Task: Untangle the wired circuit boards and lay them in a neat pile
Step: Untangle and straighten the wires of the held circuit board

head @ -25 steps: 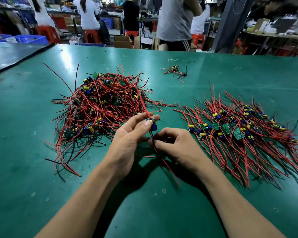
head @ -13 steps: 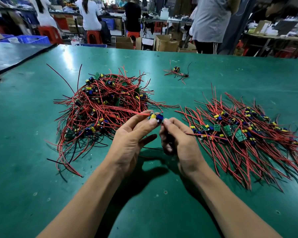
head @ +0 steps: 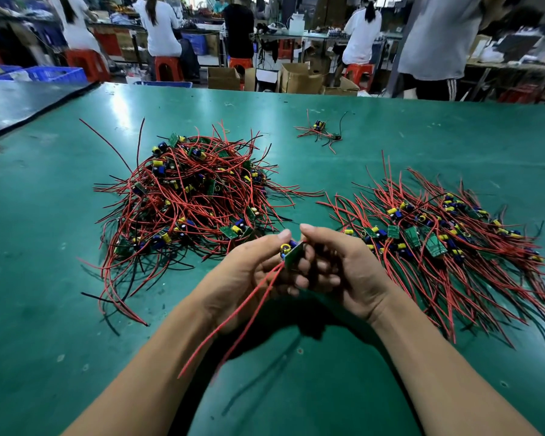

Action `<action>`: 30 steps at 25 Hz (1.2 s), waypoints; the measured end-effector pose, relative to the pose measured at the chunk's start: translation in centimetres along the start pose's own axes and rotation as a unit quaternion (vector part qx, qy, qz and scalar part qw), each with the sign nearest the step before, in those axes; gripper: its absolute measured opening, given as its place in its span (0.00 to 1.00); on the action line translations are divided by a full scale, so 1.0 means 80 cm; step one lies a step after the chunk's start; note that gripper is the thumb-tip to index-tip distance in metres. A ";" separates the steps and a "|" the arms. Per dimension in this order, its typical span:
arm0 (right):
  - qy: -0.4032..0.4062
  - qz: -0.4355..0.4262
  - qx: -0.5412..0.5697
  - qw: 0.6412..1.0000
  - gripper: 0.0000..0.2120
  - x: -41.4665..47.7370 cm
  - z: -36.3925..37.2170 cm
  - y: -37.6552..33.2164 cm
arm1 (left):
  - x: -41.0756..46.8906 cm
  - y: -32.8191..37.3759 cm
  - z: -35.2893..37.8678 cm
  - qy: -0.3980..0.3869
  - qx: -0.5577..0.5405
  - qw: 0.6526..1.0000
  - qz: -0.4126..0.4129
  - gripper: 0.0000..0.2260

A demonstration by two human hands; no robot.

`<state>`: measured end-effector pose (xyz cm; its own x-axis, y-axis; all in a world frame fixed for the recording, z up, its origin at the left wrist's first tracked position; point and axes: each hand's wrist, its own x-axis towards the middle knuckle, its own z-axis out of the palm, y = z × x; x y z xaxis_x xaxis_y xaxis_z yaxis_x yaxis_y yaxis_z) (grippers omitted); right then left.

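The left hand (head: 249, 272) pinches a small green circuit board (head: 293, 254) between thumb and fingertip, and the right hand (head: 343, 269) grips its 3 o'clock edge with curled fingers. Its thin red wires (head: 233, 325) trail toward 7 o'clock. The tangled red-wired heap (head: 189, 196) sits at 10 o'clock, the combed pile (head: 438, 240) at 3.

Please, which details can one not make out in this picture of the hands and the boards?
Head view only:
Whether the right hand grips the held board: its curled fingers hide behind the board and the left hand.
Number of boards in the tangled pile: buried under wires.
The held board's wire ends: motion-blurred.
The stray boards far back: too small to count.
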<state>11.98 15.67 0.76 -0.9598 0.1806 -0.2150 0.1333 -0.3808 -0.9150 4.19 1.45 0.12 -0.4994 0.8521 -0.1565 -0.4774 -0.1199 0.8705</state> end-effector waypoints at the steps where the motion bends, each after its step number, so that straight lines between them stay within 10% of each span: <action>1: 0.012 -0.013 -0.009 1.000 0.15 0.002 -0.001 0.001 | 0.000 -0.002 0.001 0.010 -0.004 1.000 0.011 0.09; 30: 0.050 0.003 -0.086 0.995 0.16 0.017 0.002 0.027 | 0.002 -0.020 0.013 0.166 0.116 0.974 0.104 0.07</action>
<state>10.95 14.94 -1.47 -0.9305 0.2720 -0.2453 0.1871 -0.2226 -0.9568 5.61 2.32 -0.84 -0.7921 0.6057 -0.0751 -0.1845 -0.1203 0.9754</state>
